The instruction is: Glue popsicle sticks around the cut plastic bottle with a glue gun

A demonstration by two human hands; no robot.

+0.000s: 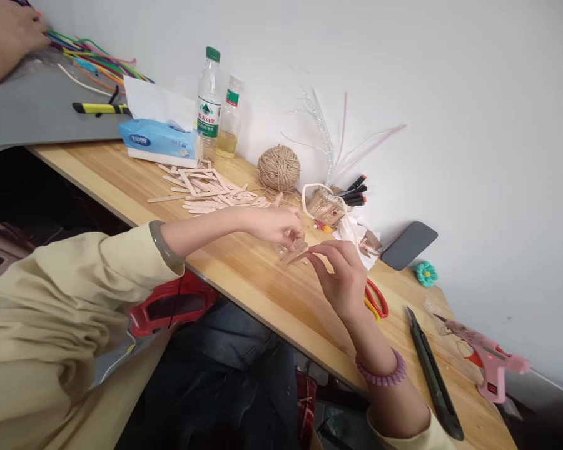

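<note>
White wall, wooden table: fingers pinch apparent sticks.

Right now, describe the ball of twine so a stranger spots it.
On the wooden table, find two bottles. Just right of them sits the ball of twine; its round form sets it apart from the flat sticks nearby.

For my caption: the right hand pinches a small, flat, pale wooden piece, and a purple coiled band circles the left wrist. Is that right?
Wrong wrist: the head view shows the purple coiled band around the right one. The right hand does pinch the pale wooden piece.
</note>
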